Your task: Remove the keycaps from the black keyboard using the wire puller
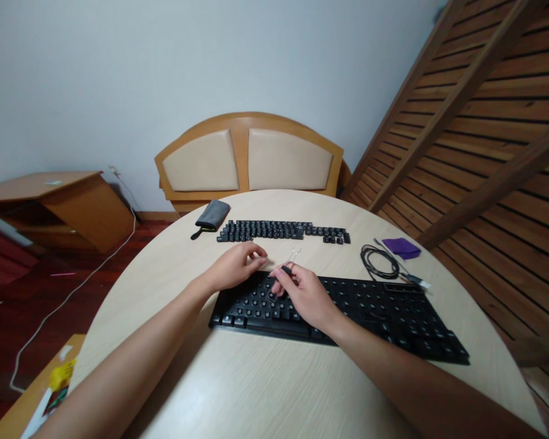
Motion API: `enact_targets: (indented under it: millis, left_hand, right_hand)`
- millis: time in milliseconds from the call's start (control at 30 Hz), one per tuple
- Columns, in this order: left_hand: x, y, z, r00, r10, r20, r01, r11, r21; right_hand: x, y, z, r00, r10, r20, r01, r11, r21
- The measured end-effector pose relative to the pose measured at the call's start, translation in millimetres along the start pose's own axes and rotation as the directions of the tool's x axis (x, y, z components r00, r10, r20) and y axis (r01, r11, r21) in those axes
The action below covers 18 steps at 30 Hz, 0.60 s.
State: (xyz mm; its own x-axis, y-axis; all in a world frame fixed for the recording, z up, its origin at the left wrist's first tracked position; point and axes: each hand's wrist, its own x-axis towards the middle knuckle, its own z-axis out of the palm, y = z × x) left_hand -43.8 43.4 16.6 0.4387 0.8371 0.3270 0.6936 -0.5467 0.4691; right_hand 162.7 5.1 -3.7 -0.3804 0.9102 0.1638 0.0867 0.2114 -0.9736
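Gripping wire puller [286,269] between right fingers [285,281], over keyboard [348,299]; left fingers [255,250] (curled, contents unclear) near its far edge.

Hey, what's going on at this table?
Someone is working over a black keyboard with bare hands. The right hand holds a small tool with a dark handle and thin wire prongs above the keys. The left hand is by the keyboard's far edge; whether it grips anything is hard to tell. Many key positions lack caps, though some caps are in place. Loose keycaps lie in rows beyond, between a gray pouch and a coiled cable.
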Motion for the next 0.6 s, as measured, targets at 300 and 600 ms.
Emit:
enact_targets:
  millis: [300, 600]
  left_hand:
    - [-45.1, 42.6, 11.3, 0.994, 0.038, 0.102, -0.052, 0.989, 0.135]
    - [-51.1, 45.7, 17.2, 0.997, 0.038, 0.065, -0.046, 0.991, 0.125]
  right_hand:
    - [-8.8, -9.0, -2.8, 0.999, -0.038, -0.012, 0.035, 0.981, -0.189]
    - [-18.6, -16.6, -11.3, 0.993, -0.086, 0.077, 0.110, 0.910, -0.401]
